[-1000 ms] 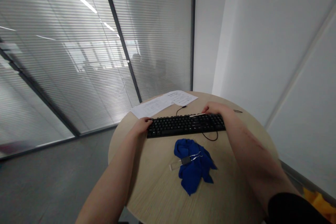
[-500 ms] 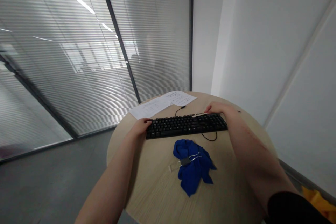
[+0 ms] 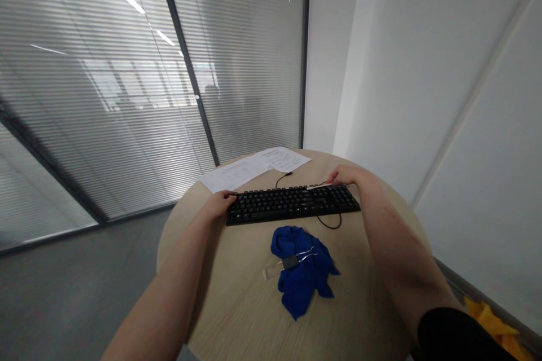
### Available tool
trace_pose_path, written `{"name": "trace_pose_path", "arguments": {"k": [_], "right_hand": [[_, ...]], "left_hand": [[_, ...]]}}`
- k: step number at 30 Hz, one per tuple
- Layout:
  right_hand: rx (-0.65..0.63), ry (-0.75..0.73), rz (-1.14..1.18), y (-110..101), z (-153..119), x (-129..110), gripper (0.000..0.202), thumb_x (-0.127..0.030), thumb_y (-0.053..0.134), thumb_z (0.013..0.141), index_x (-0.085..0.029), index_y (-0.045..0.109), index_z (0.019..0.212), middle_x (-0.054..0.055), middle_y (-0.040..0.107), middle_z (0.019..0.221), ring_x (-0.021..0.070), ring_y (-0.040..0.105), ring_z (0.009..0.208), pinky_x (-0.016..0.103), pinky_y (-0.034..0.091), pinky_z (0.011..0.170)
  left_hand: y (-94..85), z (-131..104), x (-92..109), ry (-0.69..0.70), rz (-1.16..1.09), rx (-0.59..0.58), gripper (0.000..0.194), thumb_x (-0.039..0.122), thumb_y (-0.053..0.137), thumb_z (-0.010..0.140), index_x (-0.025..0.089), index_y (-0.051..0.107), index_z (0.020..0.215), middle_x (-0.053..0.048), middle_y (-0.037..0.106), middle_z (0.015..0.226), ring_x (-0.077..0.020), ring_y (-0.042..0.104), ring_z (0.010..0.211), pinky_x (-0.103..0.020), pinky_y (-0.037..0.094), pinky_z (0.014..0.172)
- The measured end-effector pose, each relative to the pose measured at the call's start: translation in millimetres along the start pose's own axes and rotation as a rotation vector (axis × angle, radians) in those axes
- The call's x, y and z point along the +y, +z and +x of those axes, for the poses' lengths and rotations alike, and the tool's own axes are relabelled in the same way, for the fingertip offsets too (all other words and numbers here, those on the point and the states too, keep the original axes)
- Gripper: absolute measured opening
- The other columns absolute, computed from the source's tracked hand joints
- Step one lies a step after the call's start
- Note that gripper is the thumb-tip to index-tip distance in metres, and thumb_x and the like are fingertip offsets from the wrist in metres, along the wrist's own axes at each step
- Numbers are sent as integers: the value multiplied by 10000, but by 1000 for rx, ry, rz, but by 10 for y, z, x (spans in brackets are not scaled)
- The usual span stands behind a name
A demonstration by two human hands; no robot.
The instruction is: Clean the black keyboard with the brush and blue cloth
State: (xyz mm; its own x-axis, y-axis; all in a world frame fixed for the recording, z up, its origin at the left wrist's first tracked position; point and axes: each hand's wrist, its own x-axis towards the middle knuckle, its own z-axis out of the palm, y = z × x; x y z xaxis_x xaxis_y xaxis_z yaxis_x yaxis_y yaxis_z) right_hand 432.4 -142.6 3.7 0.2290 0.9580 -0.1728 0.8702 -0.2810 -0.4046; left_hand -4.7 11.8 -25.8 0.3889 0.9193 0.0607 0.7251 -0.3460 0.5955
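Black computer keyboard [image 3: 292, 203] on the round wood-topped table [image 3: 237, 310], beyond the blue cloth [image 3: 302, 285]. Left hand [image 3: 218, 203] grips the keyboard's left end; right hand [image 3: 345, 174] pinches a slim pale strip [image 3: 317, 186] (material not determinable) at the keyboard's rear edge.

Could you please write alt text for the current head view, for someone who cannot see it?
A person's left hand grips the left end of a black keyboard on a round table, while the right hand is at the keyboard's far edge by a thin pale strip. Nearer lies a crumpled blue cloth with a clip on it; papers lie beyond.
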Motion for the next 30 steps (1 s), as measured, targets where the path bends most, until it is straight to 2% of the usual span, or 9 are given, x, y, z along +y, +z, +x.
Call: {"name": "trace_pose_path", "arguments": {"k": [5, 9, 12, 17, 22, 26, 30], "right_hand": [[10, 38, -77, -127, -102, -47, 274, -177, 716, 708, -258, 803, 954, -2, 773, 969, 207, 676, 962, 266, 487, 872], [20, -28, -110, -312, -298, -155, 304, -234, 661, 779, -233, 776, 1060, 23, 764, 1003, 209, 669, 950, 278, 485, 857], [55, -102, -156, -345, -429, -246, 339, -243, 625, 814, -229, 751, 1128, 39, 753, 1042, 210, 662, 939, 275, 479, 842], [122, -104, -247, -66, -620, -376, 377, -201, 584, 832, -227, 725, 1181, 55, 747, 1025, 209, 652, 913, 268, 465, 807], [264, -110, -172, 244, -803, -472, 368, -219, 519, 896, -217, 699, 1217, 67, 727, 1123, 216, 639, 1028, 267, 448, 900], [344, -73, -109, 386, -804, -531, 383, -249, 477, 934, -190, 666, 1263, 82, 662, 1282, 226, 600, 1165, 289, 416, 1011], [341, -45, -50, 494, -730, -522, 411, -251, 404, 960, -223, 641, 1295, 58, 626, 1344, 227, 563, 1237, 314, 396, 1061]], "left_hand": [[28, 29, -38, -21, -23, -10, 391, 323, 559, 816, 142, 719, 1124, -70, 753, 866, -191, 677, 712, -228, 502, 553], [22, 13, -13, -14, -20, -25, 393, 311, 546, 823, 133, 720, 1128, -65, 754, 834, -190, 680, 705, -228, 509, 574], [10, 1, 21, 18, 20, 1, 353, 293, 565, 808, 145, 747, 1072, -68, 761, 870, -197, 686, 770, -229, 517, 640], [17, 28, 5, 11, 43, -4, 384, 313, 576, 806, 158, 733, 1120, -71, 761, 931, -205, 688, 791, -234, 523, 653], [33, 79, -51, 29, 56, 6, 350, 325, 571, 814, 171, 748, 1072, -74, 763, 922, -220, 695, 826, -242, 528, 690], [21, 59, -26, 28, 72, 4, 372, 316, 561, 830, 146, 732, 1113, -91, 759, 977, -217, 696, 849, -236, 520, 688], [6, 17, 23, 16, 66, -10, 382, 314, 560, 838, 135, 722, 1135, -99, 758, 987, -211, 697, 824, -234, 517, 673]]}}
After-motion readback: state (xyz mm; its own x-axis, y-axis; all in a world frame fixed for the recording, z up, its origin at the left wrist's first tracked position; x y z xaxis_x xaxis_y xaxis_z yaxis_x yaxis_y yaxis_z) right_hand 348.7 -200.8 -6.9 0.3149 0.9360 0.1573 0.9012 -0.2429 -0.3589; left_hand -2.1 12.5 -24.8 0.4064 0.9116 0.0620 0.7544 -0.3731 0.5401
